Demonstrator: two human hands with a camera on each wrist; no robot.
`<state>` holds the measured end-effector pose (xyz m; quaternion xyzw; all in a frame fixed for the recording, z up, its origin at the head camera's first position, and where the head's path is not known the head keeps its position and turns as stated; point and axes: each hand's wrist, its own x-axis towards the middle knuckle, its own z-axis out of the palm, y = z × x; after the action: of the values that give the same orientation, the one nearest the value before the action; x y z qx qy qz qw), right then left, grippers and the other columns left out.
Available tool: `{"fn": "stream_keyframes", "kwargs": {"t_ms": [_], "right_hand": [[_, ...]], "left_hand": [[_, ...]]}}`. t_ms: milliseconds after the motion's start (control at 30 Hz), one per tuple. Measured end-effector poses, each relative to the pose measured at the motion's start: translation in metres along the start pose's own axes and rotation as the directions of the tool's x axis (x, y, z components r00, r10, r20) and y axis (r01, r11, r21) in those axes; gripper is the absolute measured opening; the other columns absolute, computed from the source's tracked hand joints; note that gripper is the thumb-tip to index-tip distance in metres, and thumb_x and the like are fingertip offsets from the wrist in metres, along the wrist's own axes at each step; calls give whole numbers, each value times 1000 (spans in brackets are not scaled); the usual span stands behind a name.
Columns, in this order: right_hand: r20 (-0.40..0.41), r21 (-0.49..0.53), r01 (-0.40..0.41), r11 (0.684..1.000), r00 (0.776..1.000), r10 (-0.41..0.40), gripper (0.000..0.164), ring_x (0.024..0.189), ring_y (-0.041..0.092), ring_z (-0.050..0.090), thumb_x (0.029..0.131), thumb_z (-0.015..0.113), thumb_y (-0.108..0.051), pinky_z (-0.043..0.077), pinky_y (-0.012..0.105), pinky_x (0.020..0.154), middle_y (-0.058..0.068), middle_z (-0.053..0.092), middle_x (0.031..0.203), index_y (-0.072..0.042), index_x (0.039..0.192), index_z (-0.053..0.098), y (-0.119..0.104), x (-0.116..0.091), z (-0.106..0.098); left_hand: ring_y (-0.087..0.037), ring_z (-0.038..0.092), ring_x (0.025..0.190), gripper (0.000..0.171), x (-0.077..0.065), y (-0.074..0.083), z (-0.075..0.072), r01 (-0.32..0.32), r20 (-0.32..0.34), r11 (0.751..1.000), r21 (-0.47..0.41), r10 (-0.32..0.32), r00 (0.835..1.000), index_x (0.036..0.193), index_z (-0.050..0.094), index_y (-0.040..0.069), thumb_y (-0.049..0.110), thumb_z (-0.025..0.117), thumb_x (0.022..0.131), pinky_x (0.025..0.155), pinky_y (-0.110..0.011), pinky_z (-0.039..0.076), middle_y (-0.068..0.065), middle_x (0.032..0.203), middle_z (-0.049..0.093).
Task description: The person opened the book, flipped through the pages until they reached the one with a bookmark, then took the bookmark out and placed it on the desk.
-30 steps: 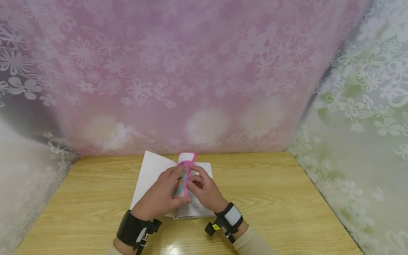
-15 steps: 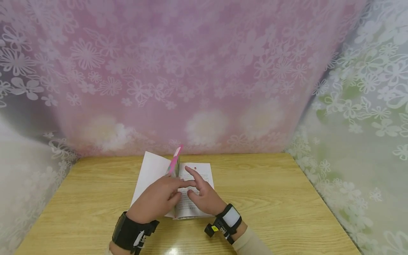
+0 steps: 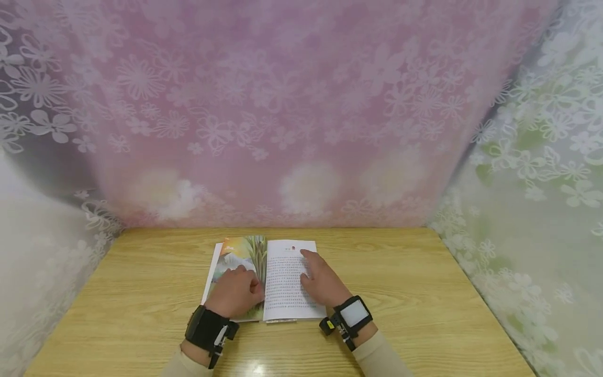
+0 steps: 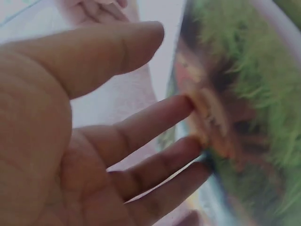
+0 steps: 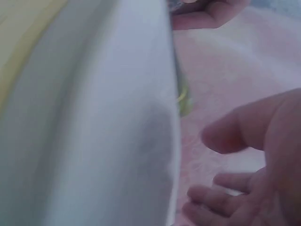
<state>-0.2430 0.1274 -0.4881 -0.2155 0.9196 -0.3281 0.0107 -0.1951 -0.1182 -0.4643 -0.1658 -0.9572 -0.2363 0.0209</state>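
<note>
An open book (image 3: 288,288) lies on the table, with printed text and a small red figure on its right page. The left page (image 3: 237,256) carries a coloured picture of an orange sky and tall grass. My left hand (image 3: 233,294) rests on this picture page; its fingertips (image 4: 186,104) touch the paper in the left wrist view, fingers extended and thumb apart. Over the outer part of the text page is my right hand (image 3: 324,283), fingers loosely extended. In the right wrist view it is beside the pale page (image 5: 117,132), with nothing in its grasp.
The book stands on a wood-grain table (image 3: 400,293). Behind it hangs a pink flowered cloth (image 3: 292,115), and a pale flowered cloth (image 3: 542,235) drops along the right side. Both wrists wear black straps with small cameras.
The pink-edged leaf that stood up between my hands has gone over to the left, and the picture page now lies there. My right hand has shifted right, away from the left.
</note>
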Motion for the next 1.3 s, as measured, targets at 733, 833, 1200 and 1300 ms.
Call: {"fn": "stream_keyframes", "kwargs": {"t_ms": [733, 833, 1200, 1300], "right_hand": [[28, -298, -87, 951, 995, 100, 86, 138, 31, 29, 89, 61, -49, 27, 42, 109, 18, 34, 149, 4, 149, 30, 22, -2, -1], [28, -300, -83, 950, 995, 95, 83, 137, 32, 31, 89, 62, -49, 28, 42, 109, 18, 35, 149, 3, 148, 34, 23, -1, -1], [17, -336, -75, 939, 996, 86, 76, 133, 34, 37, 89, 59, -51, 32, 44, 106, 18, 35, 149, 0, 144, 42, 26, -1, 2], [20, -333, -69, 940, 997, 81, 76, 133, 34, 37, 89, 58, -52, 33, 44, 105, 17, 35, 149, -1, 144, 43, 25, 0, 3]], "left_hand": [[-40, 50, 112, 34, 6, -8, 13, 34, 1, 998, 60, -34, 999, 97, 64, 8, 35, 74, 79, 96, -48, 37, -21, 120, 53], [-25, 54, 81, 29, 8, -8, 15, 56, 56, 998, -25, -55, 997, 90, 57, 10, 33, 73, 81, 69, -37, 45, -13, 104, 53], [-14, 46, 64, 26, 7, -8, 14, 31, 72, 997, -75, -26, 997, 86, 56, 11, 29, 74, 83, 57, -31, 39, 0, 80, 48], [-14, 46, 61, 25, 5, -9, 12, 24, 68, 996, -84, -18, 998, 85, 55, 11, 28, 73, 83, 55, -31, 38, 1, 75, 48]]}}
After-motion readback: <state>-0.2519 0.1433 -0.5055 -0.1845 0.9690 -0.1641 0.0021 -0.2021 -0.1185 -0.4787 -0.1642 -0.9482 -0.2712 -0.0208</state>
